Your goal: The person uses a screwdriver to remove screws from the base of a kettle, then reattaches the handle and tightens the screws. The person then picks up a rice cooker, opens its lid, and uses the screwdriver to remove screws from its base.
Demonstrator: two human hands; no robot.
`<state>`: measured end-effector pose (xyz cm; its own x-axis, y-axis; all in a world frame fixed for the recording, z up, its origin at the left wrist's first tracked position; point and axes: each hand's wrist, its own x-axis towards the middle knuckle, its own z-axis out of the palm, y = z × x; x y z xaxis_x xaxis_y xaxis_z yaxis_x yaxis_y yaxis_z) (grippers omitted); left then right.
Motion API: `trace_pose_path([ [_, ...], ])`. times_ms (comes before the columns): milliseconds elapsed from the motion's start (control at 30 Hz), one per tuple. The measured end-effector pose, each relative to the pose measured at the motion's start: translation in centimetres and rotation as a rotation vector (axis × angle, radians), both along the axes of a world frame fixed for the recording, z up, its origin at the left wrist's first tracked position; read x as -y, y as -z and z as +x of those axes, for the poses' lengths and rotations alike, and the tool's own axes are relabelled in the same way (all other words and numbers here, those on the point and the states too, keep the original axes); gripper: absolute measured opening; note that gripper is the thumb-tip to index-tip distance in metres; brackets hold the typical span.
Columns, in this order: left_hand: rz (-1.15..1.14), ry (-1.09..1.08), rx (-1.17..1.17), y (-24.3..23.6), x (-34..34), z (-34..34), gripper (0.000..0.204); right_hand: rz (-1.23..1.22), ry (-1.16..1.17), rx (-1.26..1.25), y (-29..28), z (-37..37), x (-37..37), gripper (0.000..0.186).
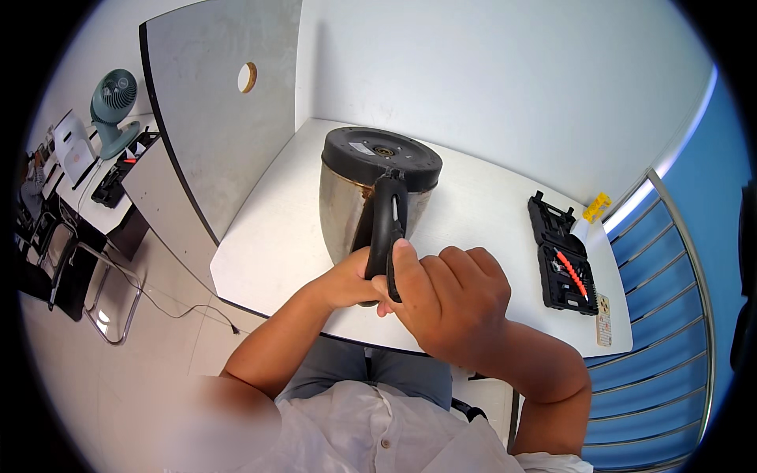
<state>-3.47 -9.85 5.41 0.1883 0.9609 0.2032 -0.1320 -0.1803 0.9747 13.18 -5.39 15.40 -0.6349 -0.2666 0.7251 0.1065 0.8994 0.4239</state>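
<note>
An electric kettle (337,209) with a dull, stained metal body stands upside down on the white table, its round black base facing up. Its black handle (384,229) points toward me. My left hand (347,280) is closed around the lower part of the handle, with most of its fingers hidden behind it. From the right, my right hand (456,296) grips the same handle in a curled fist, its thumb lying along a narrow black strip on the handle's side. Whether that strip is loose from the handle is hard to tell.
To the right on the table (465,229) lies an open black tool case (561,256) with a red-orange flexible shaft (572,274). Beside it are a yellow item (597,207) and a pale remote-like strip (603,319). A grey partition (229,118) borders the left, a metal railing (702,315) the right.
</note>
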Motion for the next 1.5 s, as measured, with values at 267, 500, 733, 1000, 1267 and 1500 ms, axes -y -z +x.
trace_pose_path([
  [267,0.042,0.005,0.147,-0.2,0.0,0.3,0.018,0.026,0.005,-0.078,0.3,-0.5,-0.2,0.017],
  [500,0.109,-0.001,0.142,-0.9,0.6,0.7,0.021,-0.023,-0.038,-0.108,0.2,-1.0,-0.1,0.008],
  [733,0.135,-0.044,0.191,-0.7,0.1,0.6,0.02,-0.095,0.017,-0.17,0.8,-1.7,-1.1,0.019],
  [1000,0.088,0.089,0.245,1.1,0.0,0.2,0.015,-0.352,-0.029,-0.389,-0.1,0.5,-2.1,0.034],
  [1267,0.127,-0.052,0.345,0.8,-0.7,0.0,0.028,-0.917,0.348,-0.456,6.3,4.3,-14.3,0.022],
  [1500,0.318,-0.061,0.446,0.7,-0.9,-2.0,0.024,-1.168,0.446,-0.459,15.8,6.2,-21.9,0.021],
])
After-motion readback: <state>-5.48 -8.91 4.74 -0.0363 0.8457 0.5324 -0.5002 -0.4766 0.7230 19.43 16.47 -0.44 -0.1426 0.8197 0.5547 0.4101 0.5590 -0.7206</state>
